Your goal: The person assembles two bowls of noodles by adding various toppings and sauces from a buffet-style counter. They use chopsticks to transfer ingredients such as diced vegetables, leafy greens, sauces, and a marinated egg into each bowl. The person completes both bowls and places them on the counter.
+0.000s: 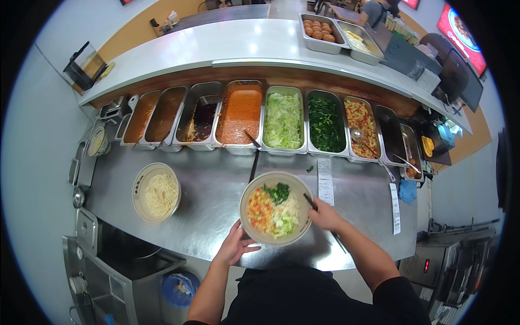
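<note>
A round paper bowl [297,234] is right in front of me on the steel counter. Noodles, chopped green leaves, diced red and yellow vegetables and shredded lettuce fill it in separate portions. Beside its lower left wall is my left hand [234,246], palm up with fingers apart, the tips at the bowl's side. My right hand [325,215] is closed around dark chopsticks [310,201] at the bowl's right rim. Whether some of its fingers also touch the bowl, I cannot tell. Farther left stands a second bowl [142,208] with only plain noodles in it.
Steel pans line the counter's back: red-orange sauce [242,116], lettuce [284,119], greens [326,124], diced vegetables [362,122] with a ladle [356,134]. Paper slips [325,181] lie to the right. A white ledge [216,46] carries a pan of brown eggs [319,31]. A blue bin [180,290] stands below.
</note>
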Motion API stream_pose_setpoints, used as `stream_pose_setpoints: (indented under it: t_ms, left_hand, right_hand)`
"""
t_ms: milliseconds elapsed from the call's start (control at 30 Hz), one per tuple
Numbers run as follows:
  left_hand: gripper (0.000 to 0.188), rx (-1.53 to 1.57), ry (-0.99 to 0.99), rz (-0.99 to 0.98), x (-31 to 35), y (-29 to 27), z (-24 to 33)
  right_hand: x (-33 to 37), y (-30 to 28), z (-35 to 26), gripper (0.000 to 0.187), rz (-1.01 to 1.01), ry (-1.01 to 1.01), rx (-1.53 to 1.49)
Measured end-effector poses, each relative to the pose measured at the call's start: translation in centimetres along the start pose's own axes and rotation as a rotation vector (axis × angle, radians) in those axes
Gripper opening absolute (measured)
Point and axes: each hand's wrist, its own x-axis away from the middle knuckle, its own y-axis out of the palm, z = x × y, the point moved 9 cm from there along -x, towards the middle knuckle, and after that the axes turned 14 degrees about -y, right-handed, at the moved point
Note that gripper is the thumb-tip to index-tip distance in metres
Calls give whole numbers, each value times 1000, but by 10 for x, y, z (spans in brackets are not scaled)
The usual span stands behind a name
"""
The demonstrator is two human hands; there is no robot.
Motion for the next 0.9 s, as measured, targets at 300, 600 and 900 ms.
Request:
stream_pose_setpoints:
  t_ms: [300, 600, 900]
  left_hand:
    - [45, 224, 14, 292, 76, -120, -34]
    - [47, 192, 117, 220, 69, -139, 48]
    - [49, 216, 150, 234, 63, -155, 89]
  right_hand:
    - [-82, 53, -129, 48, 109, -186, 337]
    - [-249, 17, -142, 42, 90, 224, 601]
    - [-227, 45, -187, 20, 115, -33, 999]
